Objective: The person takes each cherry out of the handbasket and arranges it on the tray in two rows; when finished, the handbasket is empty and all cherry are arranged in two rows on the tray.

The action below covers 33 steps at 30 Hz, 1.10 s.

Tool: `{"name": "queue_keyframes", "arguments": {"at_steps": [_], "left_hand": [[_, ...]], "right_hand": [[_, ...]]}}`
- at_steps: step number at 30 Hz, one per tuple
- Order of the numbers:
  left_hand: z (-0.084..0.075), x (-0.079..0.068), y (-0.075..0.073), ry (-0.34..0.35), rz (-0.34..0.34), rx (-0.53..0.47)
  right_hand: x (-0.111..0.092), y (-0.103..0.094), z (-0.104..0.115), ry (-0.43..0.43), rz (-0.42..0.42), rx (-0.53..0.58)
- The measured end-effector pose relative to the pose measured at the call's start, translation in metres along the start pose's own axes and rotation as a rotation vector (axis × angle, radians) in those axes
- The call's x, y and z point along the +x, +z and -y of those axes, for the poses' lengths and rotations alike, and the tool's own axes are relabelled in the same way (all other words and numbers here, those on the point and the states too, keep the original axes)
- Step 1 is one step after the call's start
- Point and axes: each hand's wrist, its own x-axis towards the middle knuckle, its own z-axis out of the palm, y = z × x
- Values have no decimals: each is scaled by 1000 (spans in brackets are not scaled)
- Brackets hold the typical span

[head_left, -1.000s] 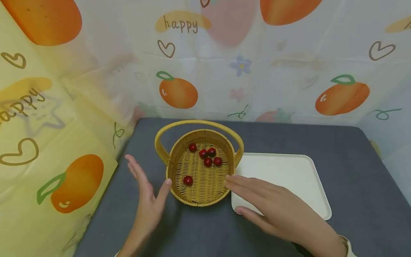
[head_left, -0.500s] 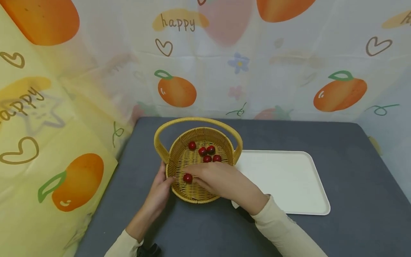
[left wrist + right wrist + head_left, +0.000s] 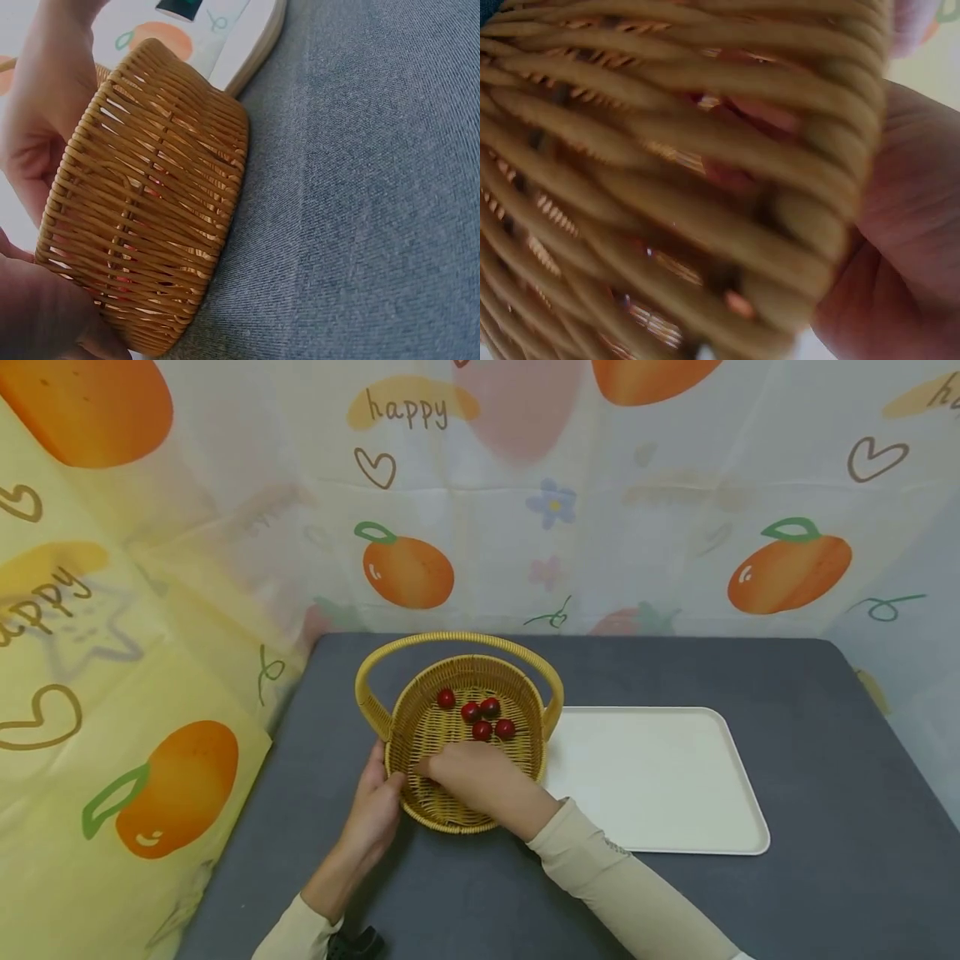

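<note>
A round yellow wicker basket [image 3: 465, 827] with a tall arched handle stands on the dark grey table. Several dark red cherries [image 3: 482, 730] lie in its far half. My left hand [image 3: 372, 802] grips the basket's left side, thumb at the rim and fingers along the outer wall. My right hand [image 3: 480, 777] reaches into the near half with its fingers curled down, over the spot where a lone cherry lay; the fingertips and that cherry are hidden from the head view. In the right wrist view, the weave of the basket [image 3: 667, 172] covers most of the fingers, with dark red showing through gaps.
A white rectangular tray [image 3: 660, 785] lies right of the basket, its left edge close beside it. A fruit-print cloth [image 3: 637, 510] hangs behind the table, and a yellowish one [image 3: 172, 693] borders the left side. A black strap device [image 3: 356, 943] shows by the left sleeve.
My left hand came in from the left and took hold of the basket's side. My right hand moved from above the tray into the basket, and its fingers closed down over the near cherry.
</note>
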Motion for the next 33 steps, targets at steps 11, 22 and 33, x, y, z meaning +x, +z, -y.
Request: {"name": "queue_keyframes", "arguments": {"at_steps": [11, 22, 33], "left_hand": [[1, -1, 3, -25, -31, -13], [3, 0, 4, -43, -30, -13], [1, 2, 2, -16, -17, -37]], "right_hand": [[0, 13, 4, 24, -86, -122], [-32, -16, 4, 124, -78, 5], [-117, -97, 4, 254, -301, 216]]}}
